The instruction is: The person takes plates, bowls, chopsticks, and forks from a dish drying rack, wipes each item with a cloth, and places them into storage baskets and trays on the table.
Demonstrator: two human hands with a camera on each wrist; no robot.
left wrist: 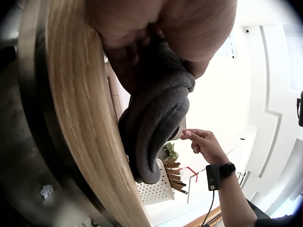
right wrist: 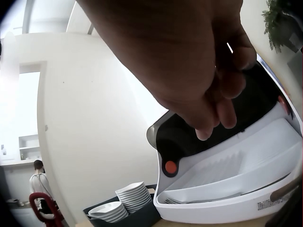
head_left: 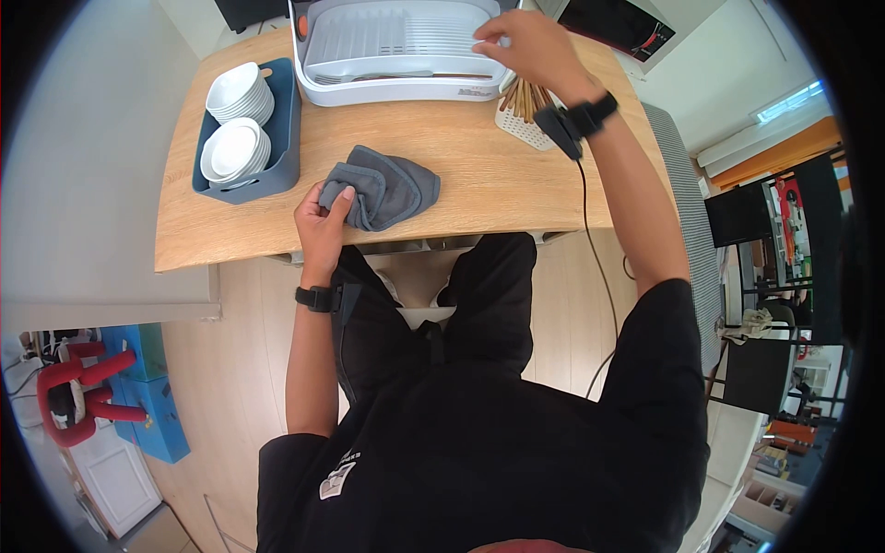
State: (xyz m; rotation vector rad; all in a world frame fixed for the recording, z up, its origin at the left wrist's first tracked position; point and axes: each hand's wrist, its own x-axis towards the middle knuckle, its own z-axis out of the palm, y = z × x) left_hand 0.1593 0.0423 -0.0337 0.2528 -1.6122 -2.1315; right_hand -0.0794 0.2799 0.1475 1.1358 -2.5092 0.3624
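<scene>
My left hand [head_left: 323,230] grips a dark grey cloth [head_left: 396,189] at its left edge, thumb on top. The cloth lies bunched at the table's front; in the left wrist view its folds [left wrist: 161,118] hang from the fingers. My right hand [head_left: 535,55] is raised over the right end of a white dish rack [head_left: 396,92], fingers loosely bent with nothing visible between them. In the right wrist view the fingertips [right wrist: 204,134] overlap the rack's dark raised lid [right wrist: 218,127]. A fork [right wrist: 175,201] and a brown-handled utensil lie in the rack's front trough.
A blue-grey bin [head_left: 244,192] with stacked white bowls [head_left: 237,147] stands at the table's left. A white perforated basket [head_left: 521,129] holding wooden chopsticks [head_left: 524,100] sits under my right wrist. A cable [head_left: 590,221] trails from that wrist. Another person [right wrist: 41,184] is in the background.
</scene>
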